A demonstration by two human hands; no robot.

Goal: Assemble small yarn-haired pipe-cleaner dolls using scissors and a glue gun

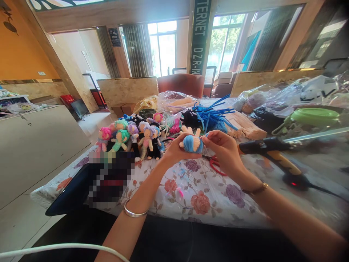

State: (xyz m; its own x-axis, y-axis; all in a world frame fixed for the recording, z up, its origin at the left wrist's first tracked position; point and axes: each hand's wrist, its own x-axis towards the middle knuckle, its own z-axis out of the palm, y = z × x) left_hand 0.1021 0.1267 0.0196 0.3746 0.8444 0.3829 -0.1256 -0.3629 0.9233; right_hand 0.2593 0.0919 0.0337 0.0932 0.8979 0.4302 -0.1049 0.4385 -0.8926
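Observation:
A small doll (193,144) with blue hair and a cream body is held over the table, its limbs pointing away from me. My left hand (177,149) is wrapped round it from the left. At its right side my right hand (221,145) pinches a bit of blue strand (206,135) between thumb and fingers. Red-handled scissors (216,165) lie on the flowered cloth just beneath my right hand, partly hidden by it. Small blue scraps (184,175) and a pink scrap (180,191) are on the cloth below the doll.
Several finished dolls (121,139) stand grouped at the left. Behind are blue strands (212,114) and cream pieces (240,125). At the right sit a glue gun (280,158) and a green container (315,118). A dark tray (71,193) is at the front left.

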